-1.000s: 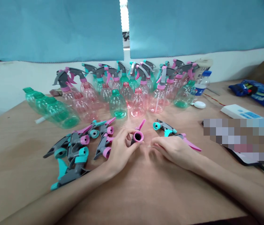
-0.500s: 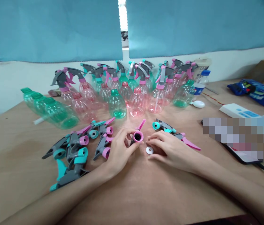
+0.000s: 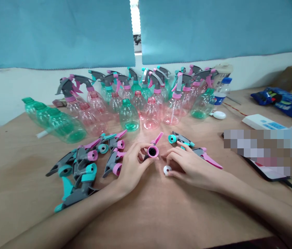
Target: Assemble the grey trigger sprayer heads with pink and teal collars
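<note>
My left hand holds a grey trigger sprayer head upright, its pink collar facing up and its pink trigger pointing away from me. My right hand pinches a small white washer at its fingertips, on the table close to the sprayer head. Just beyond those fingers lies a grey sprayer head with a teal collar. A pink-triggered sprayer head lies partly under my right hand. Left of my left hand is a heap of loose grey sprayer heads with teal and pink parts.
Rows of capless pink and green plastic bottles and assembled spray bottles stand at the back of the wooden table. Green bottles lie at the left. A white device, a blue packet and a pixelated patch sit at the right.
The white washer has tilted up and is now pinched under my right fingertips, where before it lay flat beside them. My left hand and its sprayer head stay nearly still.
</note>
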The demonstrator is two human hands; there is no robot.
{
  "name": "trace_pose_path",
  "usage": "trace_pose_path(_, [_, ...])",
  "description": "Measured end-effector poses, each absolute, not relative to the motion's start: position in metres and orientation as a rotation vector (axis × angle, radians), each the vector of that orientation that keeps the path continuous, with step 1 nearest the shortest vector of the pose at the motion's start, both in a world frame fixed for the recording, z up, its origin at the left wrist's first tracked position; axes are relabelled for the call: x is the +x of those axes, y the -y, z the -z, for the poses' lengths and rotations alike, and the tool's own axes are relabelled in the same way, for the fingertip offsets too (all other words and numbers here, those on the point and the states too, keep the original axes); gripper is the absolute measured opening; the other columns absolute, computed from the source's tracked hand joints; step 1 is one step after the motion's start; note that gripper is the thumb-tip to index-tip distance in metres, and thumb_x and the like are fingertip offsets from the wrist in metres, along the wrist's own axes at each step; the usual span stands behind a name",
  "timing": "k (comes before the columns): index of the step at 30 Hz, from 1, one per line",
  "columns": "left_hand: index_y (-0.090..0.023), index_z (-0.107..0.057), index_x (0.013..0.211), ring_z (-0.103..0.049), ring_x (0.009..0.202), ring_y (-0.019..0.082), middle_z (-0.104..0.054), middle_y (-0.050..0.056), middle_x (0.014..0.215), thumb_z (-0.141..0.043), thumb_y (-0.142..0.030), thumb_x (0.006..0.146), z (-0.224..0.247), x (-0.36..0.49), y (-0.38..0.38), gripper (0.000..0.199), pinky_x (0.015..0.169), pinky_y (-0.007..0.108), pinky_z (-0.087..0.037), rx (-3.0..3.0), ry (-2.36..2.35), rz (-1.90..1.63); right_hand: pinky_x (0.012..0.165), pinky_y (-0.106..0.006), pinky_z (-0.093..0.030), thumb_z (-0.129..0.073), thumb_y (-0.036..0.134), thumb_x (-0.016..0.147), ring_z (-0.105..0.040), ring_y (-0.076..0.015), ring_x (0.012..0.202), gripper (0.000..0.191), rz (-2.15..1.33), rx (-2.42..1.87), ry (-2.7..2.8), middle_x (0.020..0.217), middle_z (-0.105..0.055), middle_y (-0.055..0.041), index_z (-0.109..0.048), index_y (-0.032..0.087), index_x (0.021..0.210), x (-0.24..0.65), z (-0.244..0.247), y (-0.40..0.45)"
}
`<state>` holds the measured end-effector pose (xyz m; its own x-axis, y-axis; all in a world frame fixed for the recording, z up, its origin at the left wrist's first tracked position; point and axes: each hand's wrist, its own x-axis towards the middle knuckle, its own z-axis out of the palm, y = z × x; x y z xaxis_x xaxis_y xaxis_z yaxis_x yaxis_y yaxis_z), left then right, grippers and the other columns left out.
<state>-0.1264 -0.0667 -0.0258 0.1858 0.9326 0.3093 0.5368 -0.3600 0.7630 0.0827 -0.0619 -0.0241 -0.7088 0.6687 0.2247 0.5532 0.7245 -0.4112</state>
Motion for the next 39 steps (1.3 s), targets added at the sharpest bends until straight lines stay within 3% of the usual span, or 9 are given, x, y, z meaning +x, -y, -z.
trace_pose_path(5, [-0.021,-0.06,0.095,-0.053,0.07,0.013,-0.062,0.0,0.09,-0.067,-0.015,0.078,0.026,-0.126,0.067,0.02,0.056,0.024,-0.042,1.982,-1.379,-1.071,0.1,-0.05,-0.025,-0.056,0.022,0.087,-0.058,-0.0158,0.079,0.003,-0.494,-0.896,2.585,0.081,-0.063,0.002,-0.054,0.021,0.085,0.081,0.024,0.063])
trace_pose_path(10, [-0.022,-0.06,0.093,-0.051,0.065,0.012,-0.06,-0.001,0.089,-0.066,-0.015,0.078,0.026,-0.126,0.067,0.018,0.058,0.024,-0.042,2.005,-1.385,-1.056,0.102,-0.05,-0.022,-0.057,0.025,0.087,-0.057,-0.0141,0.068,0.01,-0.455,-0.913,2.551,0.068,-0.059,0.0045,-0.055,0.02,0.079,0.081,0.03,0.063])
trace_pose_path(12, [-0.022,-0.06,0.094,-0.051,0.064,0.012,-0.06,-0.001,0.088,-0.065,-0.016,0.079,0.026,-0.127,0.067,0.017,0.059,0.025,-0.043,2.021,-1.385,-1.047,0.101,-0.049,-0.025,-0.054,0.023,0.089,-0.059,-0.0158,0.074,0.005,-0.424,-0.907,2.549,0.073,-0.062,0.0023,-0.058,0.02,0.086,0.082,0.031,0.062])
trace_pose_path(14, [-0.021,-0.059,0.093,-0.054,0.071,0.014,-0.061,0.0,0.09,-0.066,-0.016,0.079,0.027,-0.127,0.067,0.016,0.065,0.027,-0.044,2.059,-1.393,-1.05,0.098,-0.046,-0.029,-0.047,0.019,0.092,-0.06,-0.0171,0.083,0.014,-0.406,-0.859,2.577,0.081,-0.065,-0.0001,-0.061,0.022,0.092,0.083,0.029,0.061])
trace_pose_path(19, [-0.022,-0.059,0.09,-0.054,0.091,0.02,-0.061,0.0,0.093,-0.066,-0.017,0.081,0.027,-0.126,0.069,0.013,0.08,0.033,-0.042,2.194,-1.378,-1.047,0.095,-0.043,-0.036,-0.038,0.021,0.096,-0.061,-0.0172,0.085,0.024,-0.431,-0.838,2.529,0.084,-0.067,-0.0022,-0.061,0.021,0.087,0.085,0.02,0.06])
trace_pose_path(22, [-0.022,-0.058,0.093,-0.054,0.091,0.019,-0.061,0.0,0.094,-0.065,-0.018,0.082,0.026,-0.126,0.07,0.013,0.079,0.033,-0.042,2.234,-1.337,-1.048,0.076,-0.032,-0.048,-0.038,0.025,0.096,-0.062,-0.0164,0.079,0.021,-0.509,-0.952,2.38,0.084,-0.066,-0.003,-0.057,0.02,0.086,0.085,0.016,0.062])
trace_pose_path(25, [-0.022,-0.057,0.094,-0.053,0.091,0.02,-0.06,0.001,0.094,-0.064,-0.019,0.084,0.027,-0.126,0.071,0.013,0.079,0.033,-0.042,2.268,-1.297,-1.057,0.062,-0.024,-0.048,-0.037,0.025,0.096,-0.061,-0.0133,0.07,0.02,-0.596,-1.017,2.282,0.081,-0.066,-0.0017,-0.055,0.02,0.086,0.084,0.013,0.065])
trace_pose_path(32, [-0.023,-0.055,0.104,-0.055,0.092,0.02,-0.06,0.003,0.097,-0.062,-0.017,0.085,0.03,-0.125,0.075,0.021,0.078,0.033,-0.045,2.4,-1.157,-1.027,0.058,-0.021,-0.045,-0.052,0.028,0.091,-0.058,-0.0107,0.067,0.014,-0.75,-0.891,2.148,0.077,-0.064,0.0001,-0.06,0.019,0.085,0.082,0.012,0.069])
trace_pose_path(39, [-0.021,-0.055,0.103,-0.054,0.092,0.018,-0.06,0.003,0.096,-0.065,-0.019,0.083,0.03,-0.122,0.078,0.022,0.079,0.031,-0.045,2.465,-1.029,-0.994,0.07,-0.029,-0.049,-0.061,0.028,0.086,-0.061,-0.0169,0.082,0.012,-0.82,-0.853,1.988,0.083,-0.066,-0.0032,-0.069,0.02,0.084,0.079,0.017,0.069])
